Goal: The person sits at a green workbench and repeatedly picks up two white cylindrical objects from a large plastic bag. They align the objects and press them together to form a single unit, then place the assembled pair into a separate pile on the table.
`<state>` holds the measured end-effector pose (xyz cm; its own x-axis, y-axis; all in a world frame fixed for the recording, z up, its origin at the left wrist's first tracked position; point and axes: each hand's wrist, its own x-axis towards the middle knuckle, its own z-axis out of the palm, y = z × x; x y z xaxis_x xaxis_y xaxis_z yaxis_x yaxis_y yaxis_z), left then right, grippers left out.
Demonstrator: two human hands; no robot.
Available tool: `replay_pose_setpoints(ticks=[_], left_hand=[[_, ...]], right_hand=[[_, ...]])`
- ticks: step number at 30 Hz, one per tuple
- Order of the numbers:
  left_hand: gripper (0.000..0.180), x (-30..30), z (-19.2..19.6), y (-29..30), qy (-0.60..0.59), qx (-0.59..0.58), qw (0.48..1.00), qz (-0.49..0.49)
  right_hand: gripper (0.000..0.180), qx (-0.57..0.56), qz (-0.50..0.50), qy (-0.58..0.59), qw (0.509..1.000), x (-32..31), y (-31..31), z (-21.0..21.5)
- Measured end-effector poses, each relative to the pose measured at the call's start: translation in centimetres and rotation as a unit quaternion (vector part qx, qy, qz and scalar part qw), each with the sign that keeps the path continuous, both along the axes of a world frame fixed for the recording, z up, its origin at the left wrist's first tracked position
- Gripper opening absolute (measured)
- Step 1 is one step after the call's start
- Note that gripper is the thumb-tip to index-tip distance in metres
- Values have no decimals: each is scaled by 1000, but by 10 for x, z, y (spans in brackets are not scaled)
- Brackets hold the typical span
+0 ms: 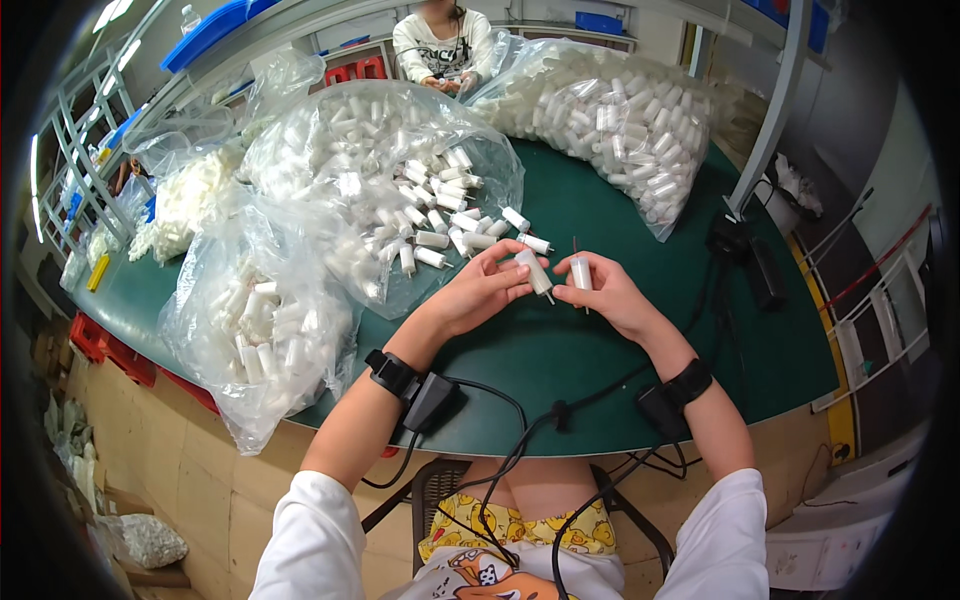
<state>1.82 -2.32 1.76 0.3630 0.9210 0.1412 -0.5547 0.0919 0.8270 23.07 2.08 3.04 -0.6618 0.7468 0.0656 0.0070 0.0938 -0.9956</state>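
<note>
Above the green table, my left hand is closed on a small white cylinder that tilts down to the right, a thin dark tip at its lower end. Just to its right, my right hand pinches a second white cylinder, held nearly upright. A thin reddish stem rises from its top and a short thin pin shows below. The two cylinders are close but apart. Beyond my left hand, several similar loose cylinders spill from the mouth of a large clear plastic bag.
A bulging bag of white cylinders lies at the far right, another bag at the near left. Black cables run from my wrist straps over the green table. A metal post stands right. Across sits another person.
</note>
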Motion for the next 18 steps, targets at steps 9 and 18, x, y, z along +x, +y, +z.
replay_pose_setpoints(ticks=[9, 18], left_hand=[[28, -6, -10, 2, -42, 28, 998, 22], [53, -12, -14, 3, -75, -37, 984, 158]], right_hand=[[28, 92, -7, -126, 988, -32, -12, 26], [28, 57, -28, -29, 998, -102, -76, 103]])
